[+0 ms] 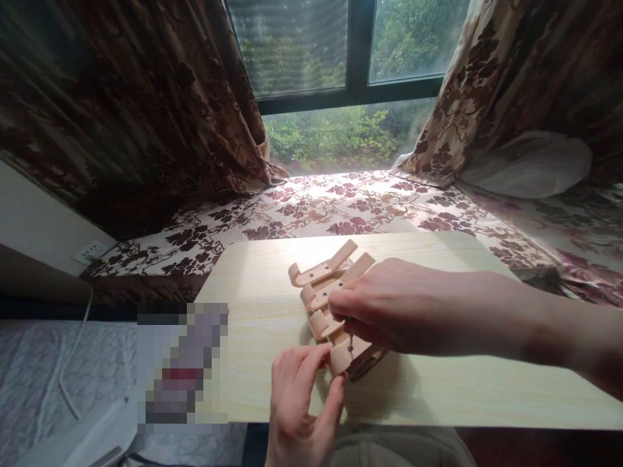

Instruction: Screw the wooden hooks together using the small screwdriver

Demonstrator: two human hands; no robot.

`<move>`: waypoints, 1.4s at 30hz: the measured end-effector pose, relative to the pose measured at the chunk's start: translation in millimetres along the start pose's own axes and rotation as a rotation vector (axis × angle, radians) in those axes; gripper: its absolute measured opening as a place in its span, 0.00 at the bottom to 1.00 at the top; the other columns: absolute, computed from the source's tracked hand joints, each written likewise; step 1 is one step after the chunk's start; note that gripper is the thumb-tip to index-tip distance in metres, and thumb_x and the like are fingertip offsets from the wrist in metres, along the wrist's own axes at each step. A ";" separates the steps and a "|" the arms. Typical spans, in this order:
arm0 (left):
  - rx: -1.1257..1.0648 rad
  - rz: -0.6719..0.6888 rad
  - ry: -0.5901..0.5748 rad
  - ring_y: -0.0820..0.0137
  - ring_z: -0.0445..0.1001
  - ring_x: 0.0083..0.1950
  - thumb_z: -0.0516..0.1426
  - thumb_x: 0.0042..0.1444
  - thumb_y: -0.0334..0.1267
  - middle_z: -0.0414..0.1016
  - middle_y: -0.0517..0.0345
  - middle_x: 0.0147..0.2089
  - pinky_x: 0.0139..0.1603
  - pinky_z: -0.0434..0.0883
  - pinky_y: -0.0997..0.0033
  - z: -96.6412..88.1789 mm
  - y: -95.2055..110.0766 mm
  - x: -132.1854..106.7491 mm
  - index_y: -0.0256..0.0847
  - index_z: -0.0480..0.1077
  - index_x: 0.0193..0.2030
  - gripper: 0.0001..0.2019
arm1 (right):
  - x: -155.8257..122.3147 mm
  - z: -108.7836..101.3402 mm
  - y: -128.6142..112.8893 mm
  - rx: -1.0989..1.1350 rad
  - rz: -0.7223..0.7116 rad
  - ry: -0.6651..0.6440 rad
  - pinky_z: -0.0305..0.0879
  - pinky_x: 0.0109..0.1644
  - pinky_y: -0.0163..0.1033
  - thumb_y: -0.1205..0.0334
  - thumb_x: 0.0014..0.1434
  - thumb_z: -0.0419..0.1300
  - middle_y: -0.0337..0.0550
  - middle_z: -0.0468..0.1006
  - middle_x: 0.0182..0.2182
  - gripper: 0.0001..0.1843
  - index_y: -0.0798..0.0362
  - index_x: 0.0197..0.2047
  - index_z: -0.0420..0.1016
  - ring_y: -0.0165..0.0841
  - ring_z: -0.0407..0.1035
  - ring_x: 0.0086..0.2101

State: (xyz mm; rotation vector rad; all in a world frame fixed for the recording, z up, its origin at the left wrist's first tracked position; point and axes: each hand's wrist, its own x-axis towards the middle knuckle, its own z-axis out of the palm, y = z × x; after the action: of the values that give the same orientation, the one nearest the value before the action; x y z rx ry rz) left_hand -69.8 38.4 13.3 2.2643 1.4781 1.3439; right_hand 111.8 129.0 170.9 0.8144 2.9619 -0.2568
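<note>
Several light wooden hooks (324, 271) lie in a row on a pale wooden board (263, 305). My left hand (299, 402) comes up from the bottom edge and pinches the nearest hook (346, 357) between thumb and fingers. My right hand (384, 305) reaches in from the right, its fingers closed on a small dark screw (350, 342) that stands on that nearest hook. The right hand covers the far ends of the two nearer hooks.
The board rests on a window seat covered in floral cloth (341, 207), with heavy patterned curtains (121, 97) on both sides of the window. A white cushion (530, 162) lies at right. A white cable (73, 357) and wall socket (90, 251) are at left.
</note>
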 end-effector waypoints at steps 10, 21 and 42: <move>0.005 0.007 -0.025 0.65 0.71 0.44 0.57 0.58 0.29 0.73 0.54 0.42 0.45 0.70 0.64 0.3 -0.9 -1.4 0.44 0.64 0.54 0.17 | -3.0 -0.9 -0.5 0.028 -0.035 -0.012 0.46 0.26 0.34 0.68 0.60 0.55 0.39 0.70 0.28 0.05 0.53 0.32 0.66 0.27 0.54 0.23; -0.007 0.008 -0.032 0.67 0.71 0.44 0.57 0.59 0.27 0.73 0.55 0.43 0.46 0.70 0.66 0.0 -0.5 0.5 0.41 0.65 0.53 0.16 | -0.6 -1.8 -0.4 0.034 -0.043 -0.027 0.46 0.26 0.35 0.67 0.62 0.54 0.37 0.69 0.26 0.05 0.53 0.33 0.65 0.27 0.55 0.24; -0.003 0.030 -0.020 0.68 0.70 0.43 0.57 0.58 0.27 0.72 0.56 0.42 0.45 0.69 0.67 0.5 -0.4 0.7 0.41 0.65 0.52 0.16 | 1.4 -2.6 -2.8 0.028 -0.039 -0.018 0.46 0.27 0.35 0.66 0.61 0.57 0.38 0.70 0.26 0.05 0.54 0.32 0.68 0.26 0.55 0.23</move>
State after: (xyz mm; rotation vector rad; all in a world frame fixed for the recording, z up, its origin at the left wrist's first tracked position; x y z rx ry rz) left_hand -69.7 39.4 13.1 2.3005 1.4396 1.3263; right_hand 109.2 127.8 173.7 0.7540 2.9661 -0.3071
